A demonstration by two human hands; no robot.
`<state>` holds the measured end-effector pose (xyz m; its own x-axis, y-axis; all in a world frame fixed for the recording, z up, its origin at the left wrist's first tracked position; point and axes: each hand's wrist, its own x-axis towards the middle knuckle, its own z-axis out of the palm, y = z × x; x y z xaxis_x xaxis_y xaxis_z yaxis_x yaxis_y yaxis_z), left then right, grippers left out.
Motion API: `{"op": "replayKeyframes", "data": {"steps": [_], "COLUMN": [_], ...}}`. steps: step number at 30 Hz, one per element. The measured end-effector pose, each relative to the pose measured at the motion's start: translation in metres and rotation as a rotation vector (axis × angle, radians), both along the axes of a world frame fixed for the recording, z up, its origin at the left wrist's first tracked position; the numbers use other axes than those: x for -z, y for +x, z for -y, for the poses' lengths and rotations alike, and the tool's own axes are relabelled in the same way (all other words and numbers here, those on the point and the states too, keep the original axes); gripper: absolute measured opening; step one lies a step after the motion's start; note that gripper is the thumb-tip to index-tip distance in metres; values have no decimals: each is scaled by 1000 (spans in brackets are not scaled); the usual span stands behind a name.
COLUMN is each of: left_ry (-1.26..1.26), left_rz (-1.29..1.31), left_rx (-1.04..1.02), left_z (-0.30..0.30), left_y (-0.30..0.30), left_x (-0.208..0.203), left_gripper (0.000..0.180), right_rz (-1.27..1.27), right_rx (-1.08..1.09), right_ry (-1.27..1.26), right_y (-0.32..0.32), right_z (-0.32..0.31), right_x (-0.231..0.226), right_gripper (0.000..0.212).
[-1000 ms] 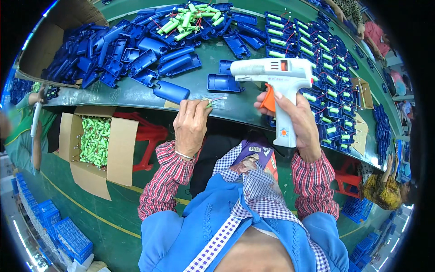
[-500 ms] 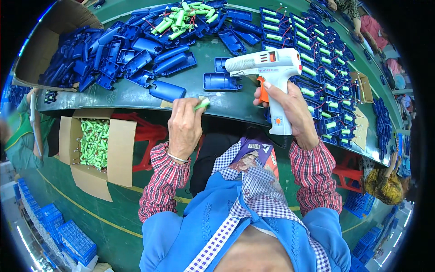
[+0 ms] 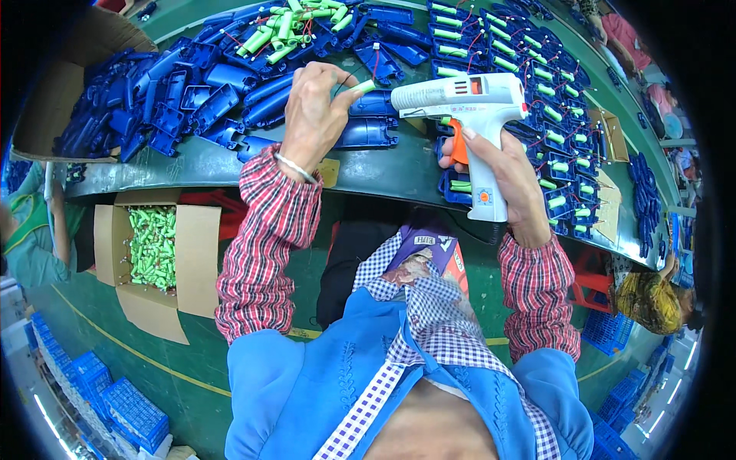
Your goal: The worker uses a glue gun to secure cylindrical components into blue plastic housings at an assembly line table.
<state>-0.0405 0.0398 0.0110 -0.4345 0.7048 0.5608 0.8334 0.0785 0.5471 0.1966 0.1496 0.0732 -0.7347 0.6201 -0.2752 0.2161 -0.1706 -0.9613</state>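
Note:
My left hand (image 3: 314, 111) reaches over the table with thumb and fingers pinched on a green battery cell (image 3: 365, 87). Thin wires and a small white connector stick up from the cell. Just under it lie two open blue plastic shells, the nearer one (image 3: 366, 133) an oblong tray. In my right hand (image 3: 512, 176) is a white hot glue gun (image 3: 491, 107) with an orange trigger, its nozzle pointing left toward the cell. The index finger is by the trigger. Partly behind the gun's grip, a blue shell (image 3: 458, 188) holds a green cell.
Loose blue shells (image 3: 207, 96) pile up at the left, with green cells (image 3: 280, 34) on top. Rows of shells with cells (image 3: 548, 115) fill the right. A cardboard box of green cells (image 3: 192, 261) stands below the table (image 3: 230, 178). Other people sit at both sides.
My left hand has moved up and away from the table's near edge, carrying the green cell to above the blue shells. The glue gun has shifted slightly right.

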Motion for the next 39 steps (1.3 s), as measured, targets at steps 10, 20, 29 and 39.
{"op": "replayKeyframes", "data": {"steps": [10,20,29,39], "left_ry": [-187,-284,-279,-258], "left_rz": [-25,-7,-4,-13], "left_rx": [74,97,75,73], "left_z": [-29,-34,-34,-32], "left_y": [-6,2,6,3], "left_x": [11,22,21,22], "left_gripper": [15,15,15,14], "right_rz": [-21,-65,17,3], "right_rx": [23,19,17,8], "right_ry": [-47,-65,39,35], "right_y": [11,13,-2,8], "right_z": [0,6,0,7], "right_x": [2,-2,3,0], "right_gripper": [39,40,39,37]}}
